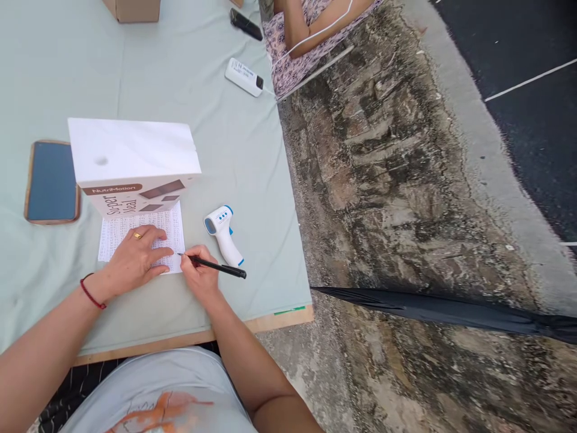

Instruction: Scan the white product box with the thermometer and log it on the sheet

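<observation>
My left hand (137, 258) lies flat with its fingers spread on a sheet of paper (115, 237) covered in small printed or written rows. In my right hand (201, 273) is a black pen (220, 266), its tip at the paper's right edge. A white NutriMotion box (135, 150) stands just beyond my hands and covers the far part of the sheet. Right of the box, close to my right hand, lies a white and blue infrared thermometer (224, 234).
A phone in a brown case (51, 181) lies left of the box. Farther off are a white device with a cable (244, 77), a black object (246, 24) and a cardboard box (137, 9). Another person's arm (295, 27) shows beyond the table's right edge. Stony ground (383, 180) lies right.
</observation>
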A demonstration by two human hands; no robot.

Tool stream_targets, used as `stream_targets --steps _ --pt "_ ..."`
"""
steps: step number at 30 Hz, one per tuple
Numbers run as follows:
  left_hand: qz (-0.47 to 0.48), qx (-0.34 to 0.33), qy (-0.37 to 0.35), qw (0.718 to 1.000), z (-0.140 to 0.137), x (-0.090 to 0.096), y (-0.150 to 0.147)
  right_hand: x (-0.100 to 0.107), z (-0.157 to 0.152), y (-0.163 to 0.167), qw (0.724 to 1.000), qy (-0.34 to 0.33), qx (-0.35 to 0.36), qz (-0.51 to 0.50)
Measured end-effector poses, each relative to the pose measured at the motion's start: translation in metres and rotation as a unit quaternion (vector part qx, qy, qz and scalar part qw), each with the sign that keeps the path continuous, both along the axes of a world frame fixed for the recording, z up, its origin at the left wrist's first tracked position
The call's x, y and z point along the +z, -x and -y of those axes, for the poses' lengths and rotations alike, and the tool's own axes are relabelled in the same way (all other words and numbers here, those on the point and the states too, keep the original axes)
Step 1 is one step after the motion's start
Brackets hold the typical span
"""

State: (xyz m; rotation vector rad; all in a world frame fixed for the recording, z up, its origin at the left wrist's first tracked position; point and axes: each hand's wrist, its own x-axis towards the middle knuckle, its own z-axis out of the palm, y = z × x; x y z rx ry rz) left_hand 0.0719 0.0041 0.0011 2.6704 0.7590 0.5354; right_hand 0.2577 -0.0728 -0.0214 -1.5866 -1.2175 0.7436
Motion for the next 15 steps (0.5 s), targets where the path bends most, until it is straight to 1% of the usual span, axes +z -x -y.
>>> stream_targets --steps 15 --pt "-0.001 0.003 0.018 1.000 -0.0001 -0.0010 0.0004 -0.0008 0.0007 -0.0001 1.000 0.000 -0.002 0.000"
